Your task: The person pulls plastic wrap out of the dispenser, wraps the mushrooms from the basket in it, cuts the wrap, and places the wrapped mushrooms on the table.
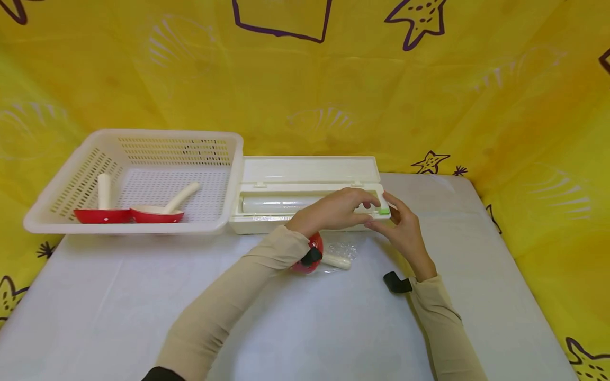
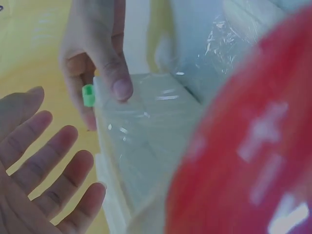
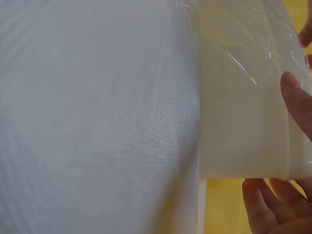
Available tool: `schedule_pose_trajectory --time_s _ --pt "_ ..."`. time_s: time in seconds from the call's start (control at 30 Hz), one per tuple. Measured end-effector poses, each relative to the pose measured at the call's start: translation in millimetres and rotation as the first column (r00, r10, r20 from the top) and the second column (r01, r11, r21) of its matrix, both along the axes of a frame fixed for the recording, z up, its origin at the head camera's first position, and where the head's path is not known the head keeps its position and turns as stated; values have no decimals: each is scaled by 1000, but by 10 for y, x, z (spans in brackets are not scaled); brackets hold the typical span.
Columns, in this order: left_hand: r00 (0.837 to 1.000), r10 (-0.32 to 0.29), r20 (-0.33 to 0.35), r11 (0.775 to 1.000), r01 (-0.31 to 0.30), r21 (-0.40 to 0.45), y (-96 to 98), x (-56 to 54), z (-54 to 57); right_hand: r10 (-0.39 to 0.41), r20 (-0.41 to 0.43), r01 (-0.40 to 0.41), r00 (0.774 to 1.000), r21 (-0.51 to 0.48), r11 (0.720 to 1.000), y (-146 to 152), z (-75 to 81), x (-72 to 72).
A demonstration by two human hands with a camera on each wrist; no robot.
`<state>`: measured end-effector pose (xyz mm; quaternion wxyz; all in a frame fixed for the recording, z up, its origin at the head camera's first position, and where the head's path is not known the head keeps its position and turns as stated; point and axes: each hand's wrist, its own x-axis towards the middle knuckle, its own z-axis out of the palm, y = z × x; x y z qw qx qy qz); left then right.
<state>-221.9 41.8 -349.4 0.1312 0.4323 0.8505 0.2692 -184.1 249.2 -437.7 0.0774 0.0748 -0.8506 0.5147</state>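
Observation:
A cream cling film dispenser [image 1: 305, 218] stands with its lid [image 1: 312, 169] raised and a roll of film [image 1: 278, 204] inside. My right hand [image 1: 404, 227] grips its right end, thumb on the front face and fingers round the end, near a green slider [image 1: 383, 211]. Over the right part of the dispenser reaches my left hand [image 1: 329, 210]; its fingers [image 2: 58, 180] are spread and hold nothing in the left wrist view. Clear film covers the dispenser's front [image 2: 146, 117]. Under my left wrist lies a red ladle [image 1: 335, 261] with a cream handle, clear film around it.
To the left, a white plastic basket [image 1: 226, 174] touches the dispenser and holds two red ladles [image 1: 157, 214] with cream handles. A white cloth covers the table [image 1: 333, 328]. A yellow patterned curtain [image 1: 267, 90] hangs behind and at the right.

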Motion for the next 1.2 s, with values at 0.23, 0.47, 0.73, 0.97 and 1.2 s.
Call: schedule_pose_trajectory --time_s 0.23,0.47,0.73,0.97,1.2 --pt "1000 14 -19 999 -15 -30 161 -28 -60 -22 6 22 1000 1 1000 12 -26 -4" --pt "998 53 -39 997 -54 -46 264 -65 -109 -36 -12 36 999 -20 999 -16 -41 -16" --pt "994 20 -105 997 -29 -78 333 -96 -148 -28 -19 27 999 -54 998 -53 -7 -31" --pt "985 128 -118 983 -142 -114 331 -80 -94 -17 -39 13 999 -96 995 -59 3 -22" --pt "986 150 -78 981 -158 -112 252 -93 -34 -16 -13 14 1000 -93 996 -28 -22 -21"
